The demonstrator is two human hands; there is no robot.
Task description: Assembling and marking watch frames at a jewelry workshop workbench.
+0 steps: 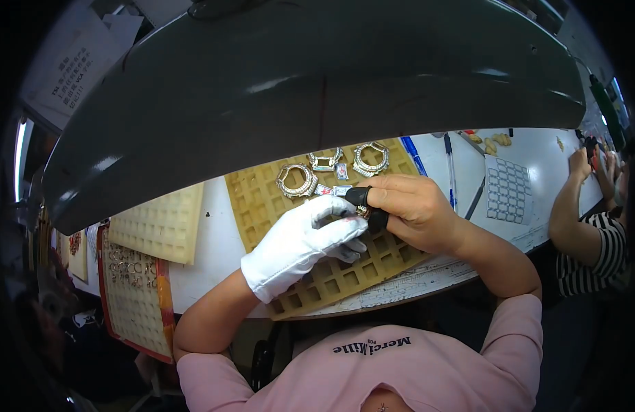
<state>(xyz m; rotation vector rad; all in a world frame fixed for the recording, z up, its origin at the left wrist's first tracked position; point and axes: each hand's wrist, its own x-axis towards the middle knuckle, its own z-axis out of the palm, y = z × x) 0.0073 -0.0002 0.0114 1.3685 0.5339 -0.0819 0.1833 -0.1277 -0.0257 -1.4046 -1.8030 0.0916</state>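
Note:
My left hand (304, 237), in a white glove with darkened fingertips, is closed in a pinch over the tan gridded tray (317, 292). My right hand (413, 209) wears black finger covers and meets it from the right. Where the fingertips come together is a small gold-coloured piece (362, 211), mostly hidden by them; its kind cannot be made out. Just beyond the hands, a round silver watch case (287, 191) set with stones lies on the tray at left. Another watch case (384, 169) lies at right, with a partly covered one (325, 167) between. Small rectangular pieces (341, 172) sit near them.
A large dark lamp hood (317, 82) hangs low across the far side. Blue pens (451, 168) and a sheet of rounded squares (508, 190) lie right. At left are a pale gridded tray (159, 223) and a red-edged tray of rings (135, 302). Another person's arm (571, 199) rests far right.

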